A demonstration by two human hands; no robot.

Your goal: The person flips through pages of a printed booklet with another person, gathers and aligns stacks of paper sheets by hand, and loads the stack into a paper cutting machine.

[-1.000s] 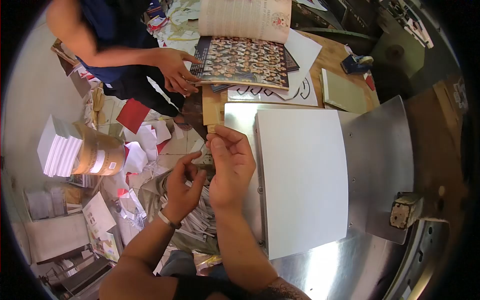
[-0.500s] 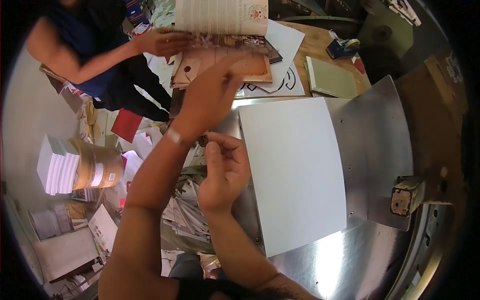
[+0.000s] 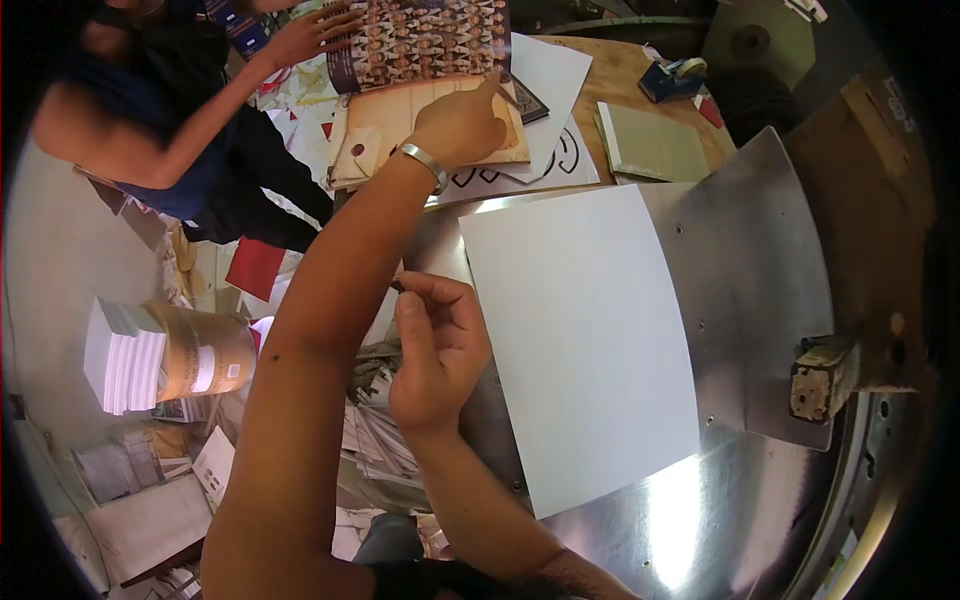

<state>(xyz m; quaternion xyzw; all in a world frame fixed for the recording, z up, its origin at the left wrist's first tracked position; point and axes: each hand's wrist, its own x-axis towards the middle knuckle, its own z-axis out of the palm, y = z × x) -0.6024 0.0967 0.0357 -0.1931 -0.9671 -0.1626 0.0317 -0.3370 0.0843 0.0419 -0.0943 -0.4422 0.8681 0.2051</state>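
My left hand (image 3: 458,122), with a bracelet at its wrist, is over the open book (image 3: 430,95), its index finger stretched toward the picture page and the other fingers curled in. Nothing shows in it. Beside the left edge of the white sheets (image 3: 585,350), my right hand (image 3: 440,350) is closed, thumb and index finger near each other. Something tiny and dark may be at its fingertips, too small to name. The sheets lie on the metal surface (image 3: 735,290).
Another person's hand (image 3: 312,35) rests at the book's upper left. A tape dispenser (image 3: 673,78) and a greenish book (image 3: 655,143) lie on the wooden table (image 3: 625,60). A metal block (image 3: 822,380) stands right; a wrapped paper stack (image 3: 200,350) sits left.
My left hand has moved from beside my right hand up and across to the book. The other person's hand has lifted a page, showing the page beneath. The view has shifted slightly.
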